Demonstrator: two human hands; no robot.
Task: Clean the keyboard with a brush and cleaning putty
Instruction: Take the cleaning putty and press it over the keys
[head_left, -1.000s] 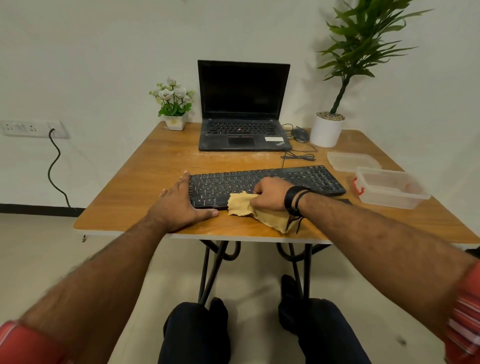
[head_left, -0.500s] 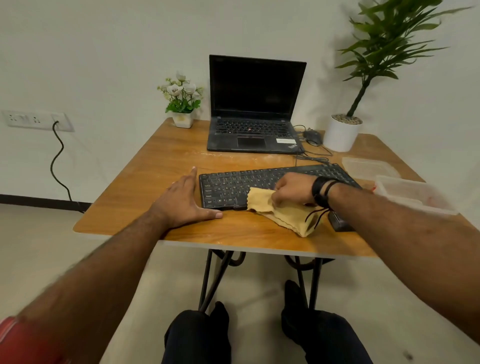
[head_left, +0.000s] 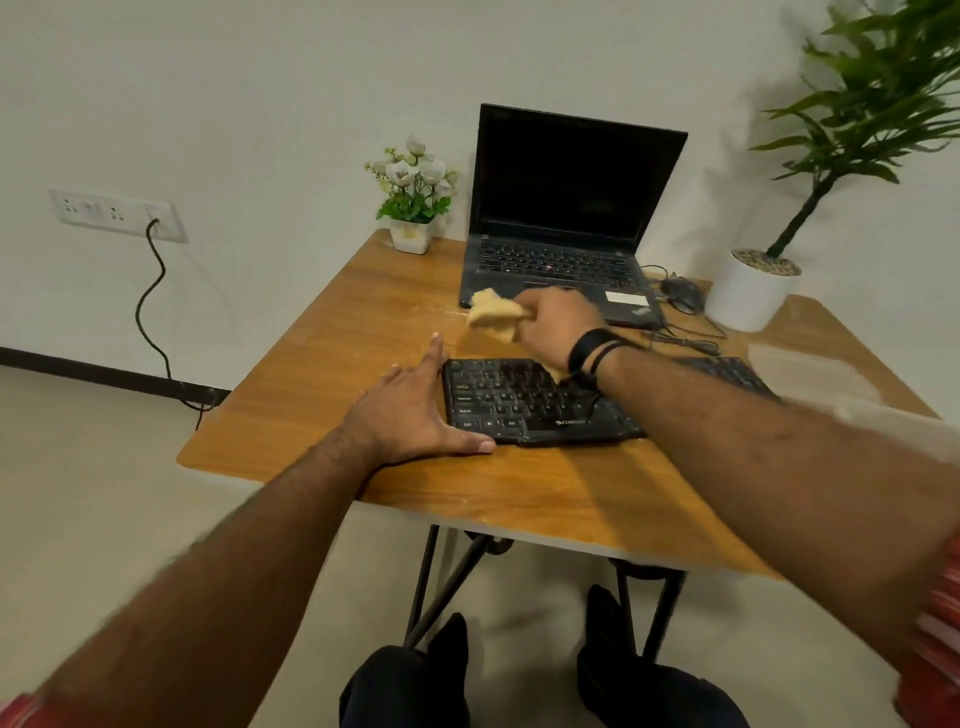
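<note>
A black keyboard (head_left: 524, 402) lies across the wooden table (head_left: 332, 374), its right part hidden by my right forearm. My left hand (head_left: 410, 415) rests flat on the table against the keyboard's left end, thumb along its front edge. My right hand (head_left: 558, 325) is raised above the keyboard's far edge, closed on a bunched yellow cloth (head_left: 493, 314) that hangs clear of the keys. No brush or putty shows in view.
An open black laptop (head_left: 561, 228) stands behind the keyboard, with a mouse (head_left: 680, 293) and cables to its right. A small flower pot (head_left: 413, 208) sits at the back left, a tall plant in a white pot (head_left: 748, 288) at the back right. A blurred clear container (head_left: 810, 374) lies far right.
My right hand lifted the yellow cloth off the keyboard's front and carried it up and away toward the laptop. The camera view swung left. My left hand stayed put.
</note>
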